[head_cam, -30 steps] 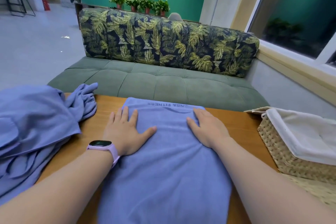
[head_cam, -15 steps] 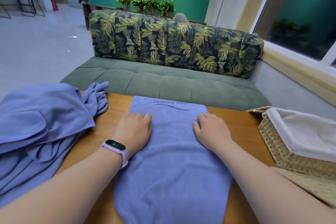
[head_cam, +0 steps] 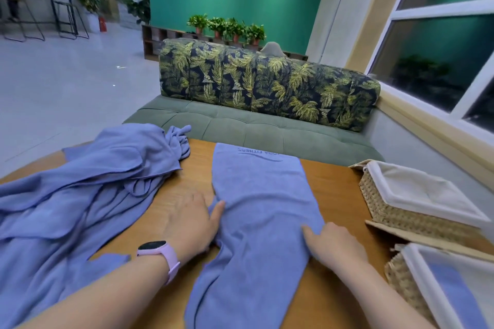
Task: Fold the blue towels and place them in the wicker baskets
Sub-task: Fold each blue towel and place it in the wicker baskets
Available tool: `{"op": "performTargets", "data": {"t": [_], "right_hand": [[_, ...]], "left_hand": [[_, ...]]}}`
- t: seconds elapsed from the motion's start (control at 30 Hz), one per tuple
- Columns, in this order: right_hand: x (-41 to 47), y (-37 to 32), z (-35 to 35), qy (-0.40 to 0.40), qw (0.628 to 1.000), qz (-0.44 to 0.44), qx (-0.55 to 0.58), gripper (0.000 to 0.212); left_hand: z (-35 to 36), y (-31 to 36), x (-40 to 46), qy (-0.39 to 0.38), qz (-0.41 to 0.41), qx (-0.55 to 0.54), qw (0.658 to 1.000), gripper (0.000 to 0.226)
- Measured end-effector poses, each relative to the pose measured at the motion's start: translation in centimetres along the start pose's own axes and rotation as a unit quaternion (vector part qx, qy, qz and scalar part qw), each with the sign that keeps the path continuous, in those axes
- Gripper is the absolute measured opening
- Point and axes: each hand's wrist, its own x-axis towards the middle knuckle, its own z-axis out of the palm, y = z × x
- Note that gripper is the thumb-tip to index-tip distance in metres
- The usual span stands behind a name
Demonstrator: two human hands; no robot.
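A blue towel [head_cam: 262, 195], folded into a long strip with a printed logo at its far end, lies down the middle of the wooden table [head_cam: 334, 187]. My left hand [head_cam: 189, 222] lies at the strip's left edge, fingers stretched out on the table and thumb resting on the cloth. My right hand [head_cam: 334, 243] is at the right edge, fingers curled round it and thumb on top. A heap of unfolded blue towels [head_cam: 80, 195] covers the table's left side. Two wicker baskets stand on the right: the far basket [head_cam: 395, 211] and the near basket [head_cam: 401, 280].
Both baskets have white liners; a folded blue towel [head_cam: 449, 294] lies in the near one. A flat wicker piece [head_cam: 427, 238] sits between them. A green sofa [head_cam: 254, 131] with leaf-print cushions runs along the table's far edge, under a window sill on the right.
Both hands have slid back toward me from the towel's far half to its middle and out to its side edges. The right hand's fingers now curl on the edge.
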Motion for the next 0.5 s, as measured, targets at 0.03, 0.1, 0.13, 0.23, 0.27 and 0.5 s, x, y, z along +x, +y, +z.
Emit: {"op": "performTargets", "data": {"t": [0.03,0.1,0.13,0.23,0.27,0.5], "right_hand": [[-1.4,0.3,0.1,-0.02,0.999,0.004,0.032,0.058],[-3.8,0.3,0.8,-0.08,0.978,0.022,0.193,0.047],[-4.9,0.3,1.2,-0.114,0.955,0.03,0.271,0.04],[-7.7,-0.4,2.0,-0.201,0.874,0.044,0.439,0.023],[-8.5,-0.7,2.3,-0.227,0.836,0.051,0.497,0.021],[-11.3,-1.3,3.9,-0.296,0.514,0.121,0.796,0.028]], "left_hand": [[-0.9,0.2,-1.4,-0.015,-0.017,-0.026,0.999,0.065],[-2.8,1.3,-4.0,-0.086,-0.026,-0.034,0.995,0.065],[-3.7,2.0,-5.2,-0.125,-0.029,-0.028,0.991,0.059],[-6.2,3.9,-8.1,-0.263,-0.072,-0.087,0.958,0.033],[-6.6,4.3,-8.9,-0.306,-0.088,-0.109,0.942,0.03],[-6.7,3.7,-11.5,-0.322,-0.228,-0.476,0.786,0.03]]}}
